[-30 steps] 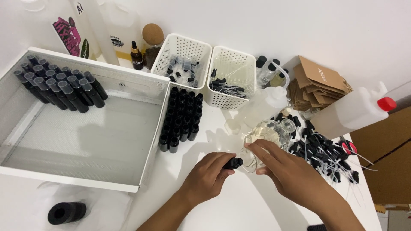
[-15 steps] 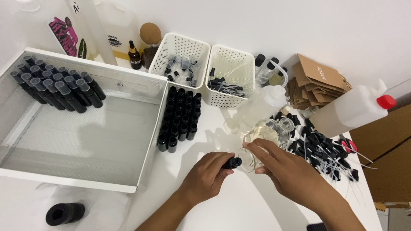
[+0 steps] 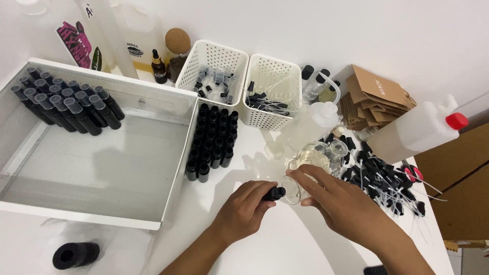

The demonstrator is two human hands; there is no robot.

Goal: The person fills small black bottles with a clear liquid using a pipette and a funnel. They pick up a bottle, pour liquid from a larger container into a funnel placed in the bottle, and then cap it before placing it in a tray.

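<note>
1. Surface: white bench (image 3: 285, 244), smooth and matte, set against a plain white wall (image 3: 397, 35).
2. Left hand (image 3: 243, 209): fingers closed around a small black bottle (image 3: 273, 193), held nearly horizontal just above the bench, mouth pointing right.
3. Right hand (image 3: 338, 201): fingers pinched on a small clear funnel (image 3: 291, 189) at the bottle's mouth; funnel and bottle appear to touch.
4. Just behind the right hand: clear glass flask (image 3: 318, 155), rounded, holding pale yellowish liquid.
5. Left of the hands: large white metal tray (image 3: 102, 168) with a perforated floor. A block of capped black bottles (image 3: 66, 104) leans in its far left corner, clear caps uppermost.
6. Between tray and flask: uncapped black bottles (image 3: 213, 140) standing upright in tight rows on the bench.
7. Far edge: two white plastic baskets with slotted walls. Left basket (image 3: 211, 71) holds small clear and black caps; right basket (image 3: 275, 91) holds black pump tops with thin tubes.
8. Right of the flask: loose heap of black pump tops (image 3: 382, 175) with white dip tubes, scattered on the bench.
9. Behind the heap: stack of brown card boxes (image 3: 374, 102), folded flat; beside it a translucent plastic jug (image 3: 415, 132) with a red cap, lying on its side.
10. Near bottom left: black foam-like ring (image 3: 76, 254), cylindrical, lying on its side.
</note>
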